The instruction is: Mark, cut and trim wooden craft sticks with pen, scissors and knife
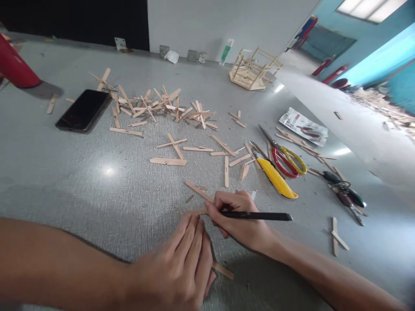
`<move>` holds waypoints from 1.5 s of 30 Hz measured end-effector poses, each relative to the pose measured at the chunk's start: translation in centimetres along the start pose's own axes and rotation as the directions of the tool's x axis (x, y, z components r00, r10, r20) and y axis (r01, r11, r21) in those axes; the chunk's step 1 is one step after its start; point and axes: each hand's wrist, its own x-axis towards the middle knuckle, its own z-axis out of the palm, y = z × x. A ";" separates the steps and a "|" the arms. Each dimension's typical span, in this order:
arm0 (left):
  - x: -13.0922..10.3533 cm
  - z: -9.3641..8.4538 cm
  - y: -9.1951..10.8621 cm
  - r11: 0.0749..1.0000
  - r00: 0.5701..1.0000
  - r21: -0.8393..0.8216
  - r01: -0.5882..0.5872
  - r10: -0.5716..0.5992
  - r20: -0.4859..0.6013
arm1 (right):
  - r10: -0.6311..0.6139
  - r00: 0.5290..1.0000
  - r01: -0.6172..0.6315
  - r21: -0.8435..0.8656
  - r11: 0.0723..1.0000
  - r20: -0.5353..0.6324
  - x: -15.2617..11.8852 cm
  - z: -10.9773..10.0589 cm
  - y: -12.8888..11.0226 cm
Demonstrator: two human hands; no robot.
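Note:
My right hand (238,216) is closed around a black pen (259,215), held nearly level, its tip hidden behind my fingers. The pen hand rests over a wooden craft stick (197,212) whose end shows between both hands. My left hand (184,259) presses that stick down on the table, fingers together, and covers most of it. Another craft stick (223,271) sticks out from beneath the left hand's right side. Just beyond the right hand's fingertips lies one more craft stick (198,190), slanting.
Many loose and broken sticks (168,162) litter the grey table (97,194). To the right are a yellow utility knife (277,178), scissors (285,162), pliers (345,192) and a plastic packet (304,126). A phone (84,110) lies left; a stick frame (254,71) stands at the back.

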 end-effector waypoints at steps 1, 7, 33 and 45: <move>0.0 0.0 0.0 1.000 1.000 -0.006 0.009 -0.009 0.008 | 0.000 1.000 0.000 -0.001 1.000 -0.001 0.0 0.0 0.0; 0.3 0.1 0.0 1.000 0.998 0.009 0.025 -0.025 0.050 | -0.016 1.000 0.016 -0.008 1.000 -0.005 0.1 0.0 -0.1; 0.2 0.0 -0.1 0.997 0.997 0.074 -0.035 0.030 0.072 | -0.095 0.995 0.094 -0.058 0.994 -0.015 0.1 0.0 -0.2; 0.2 0.1 0.0 0.996 0.995 0.075 -0.039 0.032 0.096 | -0.040 0.998 0.040 -0.017 0.999 -0.047 0.3 0.2 -0.3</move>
